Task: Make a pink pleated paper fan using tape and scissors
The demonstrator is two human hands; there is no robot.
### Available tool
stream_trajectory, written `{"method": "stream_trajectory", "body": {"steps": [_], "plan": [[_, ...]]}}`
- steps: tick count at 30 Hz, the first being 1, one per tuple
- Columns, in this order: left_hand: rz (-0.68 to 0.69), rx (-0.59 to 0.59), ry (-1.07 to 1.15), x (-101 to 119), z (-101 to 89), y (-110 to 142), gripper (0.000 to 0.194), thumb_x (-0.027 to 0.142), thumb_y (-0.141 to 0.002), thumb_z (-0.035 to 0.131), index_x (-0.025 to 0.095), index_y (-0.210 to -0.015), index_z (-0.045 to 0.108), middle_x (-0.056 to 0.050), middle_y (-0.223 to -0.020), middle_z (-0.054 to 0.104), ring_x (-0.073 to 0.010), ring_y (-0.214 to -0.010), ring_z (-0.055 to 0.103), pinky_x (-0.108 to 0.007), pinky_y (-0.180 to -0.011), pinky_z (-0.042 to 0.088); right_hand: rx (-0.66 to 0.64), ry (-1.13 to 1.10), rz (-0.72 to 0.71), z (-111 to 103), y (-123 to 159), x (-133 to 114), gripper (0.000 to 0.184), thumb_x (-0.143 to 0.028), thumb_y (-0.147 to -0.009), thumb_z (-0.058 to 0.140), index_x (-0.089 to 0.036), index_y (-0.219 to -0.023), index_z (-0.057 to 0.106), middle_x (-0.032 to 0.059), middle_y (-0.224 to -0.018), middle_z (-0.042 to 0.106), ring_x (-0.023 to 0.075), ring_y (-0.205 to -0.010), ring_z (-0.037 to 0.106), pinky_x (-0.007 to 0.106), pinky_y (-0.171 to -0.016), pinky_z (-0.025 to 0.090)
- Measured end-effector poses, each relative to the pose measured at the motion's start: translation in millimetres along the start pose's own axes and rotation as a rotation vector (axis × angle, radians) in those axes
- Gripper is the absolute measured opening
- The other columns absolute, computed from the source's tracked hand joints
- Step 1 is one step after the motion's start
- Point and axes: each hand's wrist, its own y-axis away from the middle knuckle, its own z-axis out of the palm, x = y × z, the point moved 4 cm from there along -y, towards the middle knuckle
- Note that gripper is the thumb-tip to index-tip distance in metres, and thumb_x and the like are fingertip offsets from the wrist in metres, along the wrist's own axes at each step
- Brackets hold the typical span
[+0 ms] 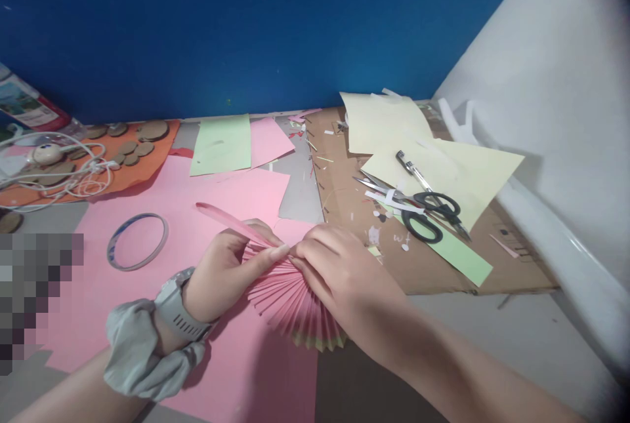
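Note:
A pleated pink paper fan (290, 292) with yellow-green edging along its lower rim is spread between my two hands. My left hand (231, 265) grips its folds near the top, thumb stretched along the pleats toward the centre. From that hand a narrow folded pink strip (221, 216) sticks out to the upper left. My right hand (339, 269) pinches the fan's gathered centre, fingertips meeting my left thumb there. The right fingers hide part of the pleats. Beneath the fan lies a large sheet of pink paper (197, 187).
A tape roll (138, 241) lies on the pink sheet. Black-handled scissors (423, 226) and a pen (416, 174) rest over pale yellow paper (457, 174) and cardboard (339, 193). At left are an orange sheet (157, 154), white cord (93, 174) and a bottle (34, 108). A blue panel (246, 29) stands behind.

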Motion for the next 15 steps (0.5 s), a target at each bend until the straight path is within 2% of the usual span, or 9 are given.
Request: {"method": "stream_trajectory", "body": {"steps": [9,15], "plan": [[0.022,0.028,-0.014,0.3,-1.8,0.5,0.011,0.023,-0.081,0.060,0.016,-0.074,0.062,-0.001,-0.071,0.060,-0.0127,-0.069,0.057,-0.024,-0.064,0.046,0.003,-0.044,0.007,-1.8,-1.1,-1.3,0.017,-0.014,-0.091,0.040,-0.015,-0.086,0.056,0.0055,-0.088,0.055,0.0173,-0.084,0.047,0.032,-0.076,0.038],[0.075,0.128,-0.015,-1.1,-11.3,2.0,0.011,0.024,-0.081,0.059,0.018,-0.073,0.061,-0.001,-0.072,0.061,-0.0130,-0.070,0.057,-0.025,-0.066,0.046,0.081,-0.112,0.035,-9.9,-2.6,-1.0,0.016,-0.026,-0.091,0.046,-0.017,-0.100,0.056,0.0045,-0.095,0.061,0.0174,-0.091,0.050,0.036,-0.088,0.035]]}}
